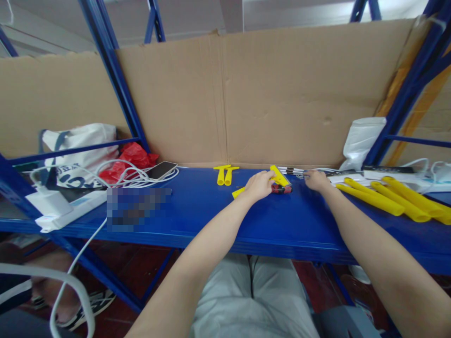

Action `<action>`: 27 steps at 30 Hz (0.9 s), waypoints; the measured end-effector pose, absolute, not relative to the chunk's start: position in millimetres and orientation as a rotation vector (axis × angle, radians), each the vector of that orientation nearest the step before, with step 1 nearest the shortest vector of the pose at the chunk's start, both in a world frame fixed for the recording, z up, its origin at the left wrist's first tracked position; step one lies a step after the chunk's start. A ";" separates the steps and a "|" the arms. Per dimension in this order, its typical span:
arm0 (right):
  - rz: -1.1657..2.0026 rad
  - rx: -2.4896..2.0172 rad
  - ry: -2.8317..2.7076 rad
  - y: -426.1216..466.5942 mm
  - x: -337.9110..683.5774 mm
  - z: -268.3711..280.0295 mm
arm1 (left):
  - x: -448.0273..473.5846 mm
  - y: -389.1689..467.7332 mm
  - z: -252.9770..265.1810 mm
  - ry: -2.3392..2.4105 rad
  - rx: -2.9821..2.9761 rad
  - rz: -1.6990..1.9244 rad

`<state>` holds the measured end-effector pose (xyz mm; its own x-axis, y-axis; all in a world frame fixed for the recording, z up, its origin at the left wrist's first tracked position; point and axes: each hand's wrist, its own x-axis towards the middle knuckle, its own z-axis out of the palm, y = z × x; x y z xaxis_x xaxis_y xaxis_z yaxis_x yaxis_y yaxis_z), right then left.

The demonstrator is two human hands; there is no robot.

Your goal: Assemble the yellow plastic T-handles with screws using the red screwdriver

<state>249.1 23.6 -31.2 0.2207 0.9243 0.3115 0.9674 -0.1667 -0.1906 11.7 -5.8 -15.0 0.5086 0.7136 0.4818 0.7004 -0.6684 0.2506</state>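
Observation:
My left hand [260, 185] is closed around a yellow T-shaped tool, which looks like a scraper [279, 176]. Its wide head points right, and the handle end sticks out left of my fingers. Just under the head lies a small red and black item [282, 188]; whether my hand touches it I cannot tell. My right hand [316, 180] rests at the back of the table, fingers drawn together by small shiny metal pieces [300, 176]. What its fingertips pinch is too small to make out. Behind them lie thin white and black rods [289, 170]. Two similar yellow T-shaped pieces [224, 174] stand left of my hands.
Several yellow tubes [398, 199] lie at the right on the blue table [211, 220]. A white pouch [362, 141] leans near the right post. Leftward are a phone [162, 171], coiled white cables, a red bag [132, 159] and a power strip [75, 211]. Cardboard [282, 94] walls the back.

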 end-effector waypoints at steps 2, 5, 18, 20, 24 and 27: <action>-0.112 -2.285 -1.736 23.0 248.4 -34.2 | 12.0 -6.4 -14.2 1.286 2.704 0.864; -0.103 -2.348 -1.762 22.4 243.1 -36.0 | 12.5 -6.3 -14.1 1.302 2.694 0.849; -0.345 -2.265 -1.934 17.8 228.4 -31.7 | 11.4 -5.6 -15.7 1.259 2.733 0.832; -0.349 -2.239 -1.926 18.0 225.4 -30.4 | 11.5 -4.2 -16.8 1.258 2.736 0.830; -0.190 -2.298 -1.845 20.8 221.3 -27.7 | 11.8 -3.4 -17.7 1.272 2.732 0.813; -0.087 -2.316 -1.800 23.4 221.2 -26.6 | 11.8 -5.1 -16.6 1.277 2.727 0.810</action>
